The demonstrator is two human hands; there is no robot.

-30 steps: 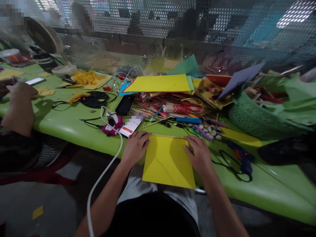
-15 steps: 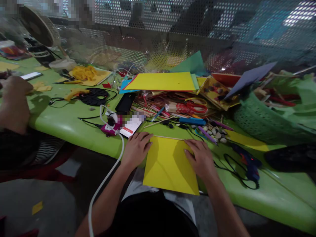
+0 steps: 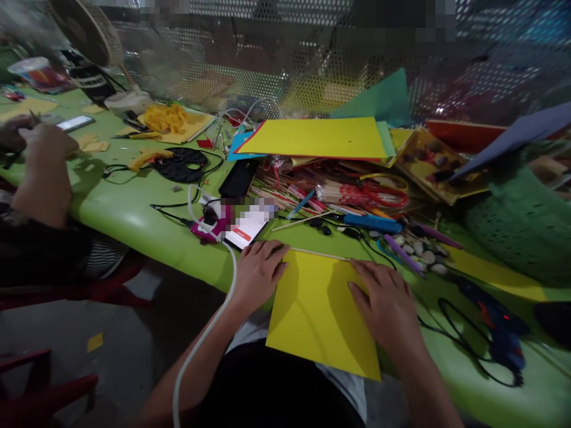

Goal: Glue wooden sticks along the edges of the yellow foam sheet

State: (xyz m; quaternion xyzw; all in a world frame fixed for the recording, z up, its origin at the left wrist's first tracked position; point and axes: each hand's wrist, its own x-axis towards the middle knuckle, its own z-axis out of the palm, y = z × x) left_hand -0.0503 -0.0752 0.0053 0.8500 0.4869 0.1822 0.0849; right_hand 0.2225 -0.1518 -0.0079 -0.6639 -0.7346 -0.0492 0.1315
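A yellow paper sheet (image 3: pixel 319 309) lies at the near edge of the green table (image 3: pixel 134 214) and hangs over it toward my lap. My left hand (image 3: pixel 259 270) rests on the sheet's far left corner, fingers together and flat. My right hand (image 3: pixel 386 300) lies flat on the sheet's right side, fingers stretched forward. A thin wooden stick (image 3: pixel 319 254) runs along the sheet's far edge between my fingertips. Neither hand grips anything.
A phone (image 3: pixel 247 229) with a white cable (image 3: pixel 200 345) lies left of my hand. Behind are sticks, red scissors (image 3: pixel 379 193), pebbles (image 3: pixel 422 252), a yellow card stack (image 3: pixel 319 138), a green basket (image 3: pixel 521 229) and a blue glue gun (image 3: pixel 499 324). Another person's hand (image 3: pixel 42 163) rests at far left.
The camera has shifted, so everything sits lower and to the right in view. Both hands stay flat on the yellow sheet in the same places.
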